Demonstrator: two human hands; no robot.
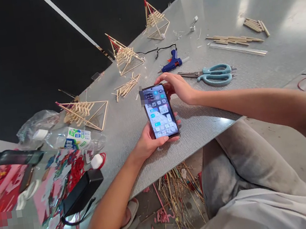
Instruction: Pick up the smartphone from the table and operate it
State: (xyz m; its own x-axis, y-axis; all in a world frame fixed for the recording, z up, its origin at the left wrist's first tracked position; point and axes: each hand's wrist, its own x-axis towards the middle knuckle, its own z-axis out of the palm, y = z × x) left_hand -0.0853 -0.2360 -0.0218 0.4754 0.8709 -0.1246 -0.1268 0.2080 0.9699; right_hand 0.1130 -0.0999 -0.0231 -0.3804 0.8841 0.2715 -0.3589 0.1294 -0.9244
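Note:
A smartphone point(161, 115) with a lit screen of app icons is held just above the near edge of the table. My left hand point(147, 139) grips it from below, thumb along the bottom edge and fingertips showing past the right side. At the phone's upper right corner is my right hand point(177, 87), its fingers curled against the top and side edge. Blue-handled scissors point(215, 74) lie to the right of my right hand, blades towards it. Behind the phone rests a blue glue gun point(172, 62) with a black cord.
Stick pyramids point(127, 57) line the table's far-left side, with a loose stick pile point(127, 86) nearby. More sticks point(233, 39) and clear glue rods point(238, 49) lie right. A plastic bottle point(60, 138), black box point(81, 191) and craft scraps crowd the left; offcuts point(178, 197) litter the floor.

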